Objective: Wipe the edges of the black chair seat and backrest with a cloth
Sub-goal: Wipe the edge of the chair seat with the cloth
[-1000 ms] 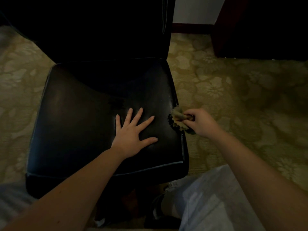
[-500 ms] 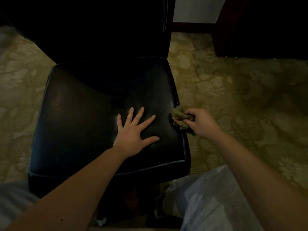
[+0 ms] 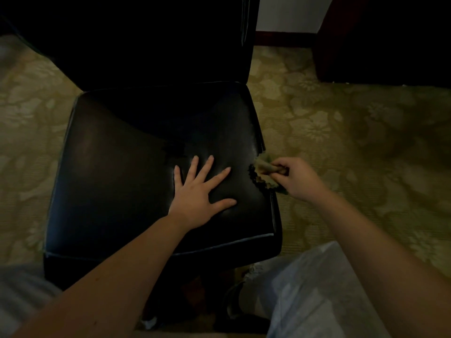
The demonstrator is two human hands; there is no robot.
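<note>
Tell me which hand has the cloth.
The right hand: it pinches the olive cloth at the right edge of the black seat; the left hand lies flat on it, fingers spread.

A dim carpeted room, home or hotel by its look: gold floral carpet (image 3: 341,132) surrounds a black padded chair (image 3: 122,167). At 12 o'clock a white wall (image 3: 288,13) meets a dark skirting board (image 3: 283,39); dark wooden furniture (image 3: 380,37) stands at 1 o'clock.

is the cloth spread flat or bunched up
Bunched up. The cloth is crumpled into a wad, pinched by the right hand against the right edge of the seat.
</note>
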